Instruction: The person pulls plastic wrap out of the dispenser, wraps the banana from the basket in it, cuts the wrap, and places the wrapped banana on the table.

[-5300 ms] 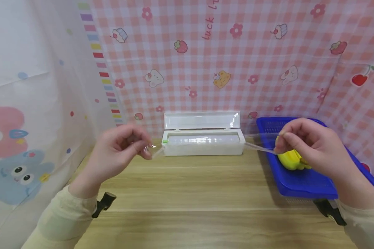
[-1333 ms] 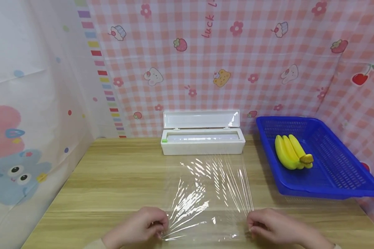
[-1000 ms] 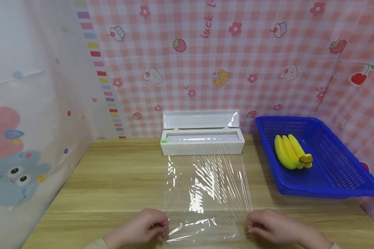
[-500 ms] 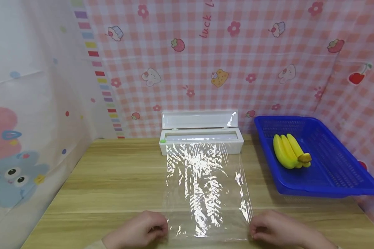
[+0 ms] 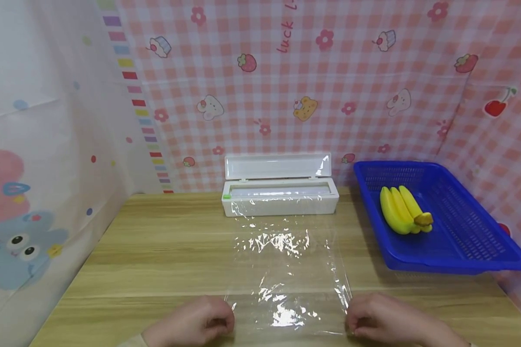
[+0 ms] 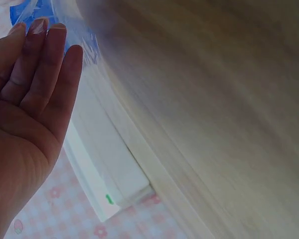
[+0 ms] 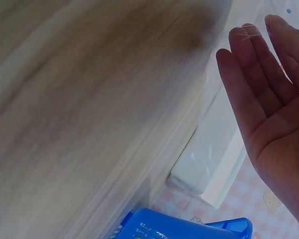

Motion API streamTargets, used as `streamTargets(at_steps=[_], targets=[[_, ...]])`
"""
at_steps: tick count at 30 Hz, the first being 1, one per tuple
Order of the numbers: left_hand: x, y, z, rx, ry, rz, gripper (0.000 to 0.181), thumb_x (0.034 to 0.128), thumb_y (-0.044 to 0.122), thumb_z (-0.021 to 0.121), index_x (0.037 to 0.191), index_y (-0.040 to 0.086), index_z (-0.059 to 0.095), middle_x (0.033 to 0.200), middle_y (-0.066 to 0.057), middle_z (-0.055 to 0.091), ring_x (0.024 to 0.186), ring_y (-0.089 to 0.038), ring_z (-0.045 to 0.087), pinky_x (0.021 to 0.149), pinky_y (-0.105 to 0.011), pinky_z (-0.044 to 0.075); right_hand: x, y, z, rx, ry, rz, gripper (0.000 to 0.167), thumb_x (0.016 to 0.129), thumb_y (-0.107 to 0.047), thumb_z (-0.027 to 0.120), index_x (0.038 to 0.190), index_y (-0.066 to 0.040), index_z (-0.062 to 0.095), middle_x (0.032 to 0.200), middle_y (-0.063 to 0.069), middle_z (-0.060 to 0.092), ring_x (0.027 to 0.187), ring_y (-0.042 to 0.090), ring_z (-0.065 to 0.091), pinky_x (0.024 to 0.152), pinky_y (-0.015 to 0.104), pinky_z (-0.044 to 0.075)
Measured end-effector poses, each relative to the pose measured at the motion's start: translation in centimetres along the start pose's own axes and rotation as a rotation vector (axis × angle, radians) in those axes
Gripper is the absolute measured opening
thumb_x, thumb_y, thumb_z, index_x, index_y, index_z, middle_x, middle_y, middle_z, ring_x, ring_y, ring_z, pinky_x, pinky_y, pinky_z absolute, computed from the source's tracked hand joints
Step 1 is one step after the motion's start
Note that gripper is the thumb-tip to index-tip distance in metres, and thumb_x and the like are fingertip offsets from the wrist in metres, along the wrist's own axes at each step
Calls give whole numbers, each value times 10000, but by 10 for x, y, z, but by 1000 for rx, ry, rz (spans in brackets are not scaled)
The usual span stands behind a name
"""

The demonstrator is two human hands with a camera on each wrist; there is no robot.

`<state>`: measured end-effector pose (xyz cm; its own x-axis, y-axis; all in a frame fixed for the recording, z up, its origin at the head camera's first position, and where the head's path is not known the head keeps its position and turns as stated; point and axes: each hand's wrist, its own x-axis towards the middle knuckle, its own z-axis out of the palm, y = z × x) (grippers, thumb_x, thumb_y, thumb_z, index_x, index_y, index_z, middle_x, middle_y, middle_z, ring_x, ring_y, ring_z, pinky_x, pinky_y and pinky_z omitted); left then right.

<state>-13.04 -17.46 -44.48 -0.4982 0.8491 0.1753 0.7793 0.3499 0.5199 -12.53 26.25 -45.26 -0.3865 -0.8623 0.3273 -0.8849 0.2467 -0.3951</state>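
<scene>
A sheet of clear plastic film [image 5: 282,270] stretches over the wooden table from a white box [image 5: 280,206] whose lid stands raised at the back. The left hand [image 5: 195,320] pinches the film's near left corner, and the right hand [image 5: 395,320] pinches the near right corner. Both hands are low, near the table's front. In the left wrist view, film meets the thumb and fingertips of the left hand [image 6: 32,99]. The right wrist view has film across the fingertips of the right hand [image 7: 269,99].
A blue basket [image 5: 434,266] stands on the right of the table, with a bunch of yellow bananas [image 5: 399,212] inside. A pink checked cloth [image 5: 260,86] hangs behind the box, and a white patterned cloth [image 5: 47,144] hangs at the left.
Both hands came down and toward the person from beside the box, drawing the film out over the table. In the last second they barely moved; the film's shine shifted and it lies lower and flatter.
</scene>
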Motion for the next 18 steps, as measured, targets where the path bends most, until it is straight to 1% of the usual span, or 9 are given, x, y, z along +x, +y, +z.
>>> streamTargets(at_steps=[7, 9, 13, 16, 18], targets=[[0, 0, -1, 40, -46, 12, 152, 875, 84, 719, 842, 225, 672, 816, 229, 578, 763, 94, 513, 714, -42, 419, -2, -2, -2, -24, -32, 2, 233, 773, -69, 792, 881, -238, 674, 875, -195, 604, 820, -80, 537, 735, 33, 414], [0, 0, -1, 34, -62, 13, 135, 885, 94, 713, 863, 223, 682, 830, 229, 589, 776, 94, 524, 725, -47, 427, -2, -2, -3, -24, -34, -4, 233, 771, -72, 795, 893, -236, 685, 879, -191, 611, 823, -81, 541, 743, 30, 415], [0, 1, -3, 3, -87, -5, 104, 908, 109, 697, 908, 213, 692, 862, 223, 606, 799, 83, 541, 736, -79, 456, -2, -3, -4, -20, -47, 0, 225, 787, -90, 796, 931, -236, 701, 898, -189, 621, 833, -82, 544, 743, 27, 412], [0, 1, -5, -3, -85, -10, 97, 916, 113, 689, 921, 210, 691, 875, 219, 606, 802, 77, 543, 734, -93, 464, -3, -4, -5, -14, -70, 13, 207, 811, -113, 790, 952, -243, 709, 906, -194, 625, 837, -83, 543, 741, 25, 406], [0, 0, -6, 6, -71, 1, 97, 914, 109, 687, 921, 205, 689, 875, 209, 608, 802, 70, 544, 740, -96, 464, -4, -4, -6, -3, -81, 20, 199, 827, -122, 783, 965, -247, 714, 911, -195, 628, 842, -83, 544, 739, 25, 404]])
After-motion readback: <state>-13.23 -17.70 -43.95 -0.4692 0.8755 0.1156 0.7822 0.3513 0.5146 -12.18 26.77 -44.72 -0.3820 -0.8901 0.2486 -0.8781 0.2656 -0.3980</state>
